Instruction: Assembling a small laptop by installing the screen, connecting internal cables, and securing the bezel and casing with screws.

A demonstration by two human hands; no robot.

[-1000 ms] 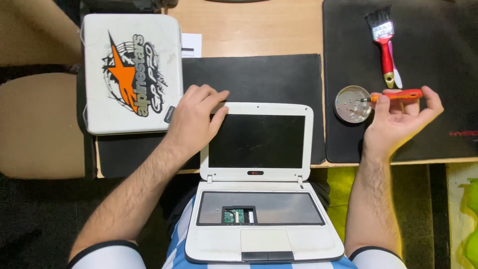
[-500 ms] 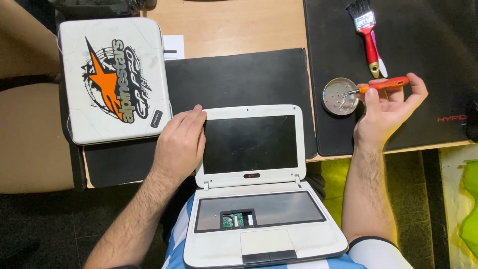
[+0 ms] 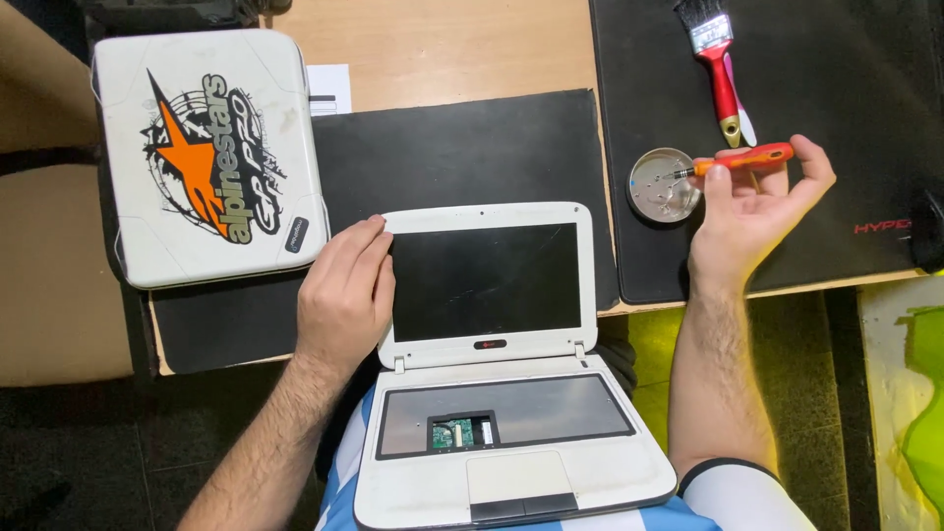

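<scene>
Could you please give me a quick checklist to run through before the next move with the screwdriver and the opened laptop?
1. Left hand steadies the white laptop at the left edge of its screen: ok.
2. Right hand holds the orange screwdriver in its fingers: ok.
3. Screwdriver tip sits over the round metal dish: ok.
4. A screw is on the tip or in the dish: cannot tell, too small.
5. Keyboard bay open, with a small green board showing: ok.
6. Laptop base firmly supported on the lap, beyond the table edge: cannot tell.
</scene>
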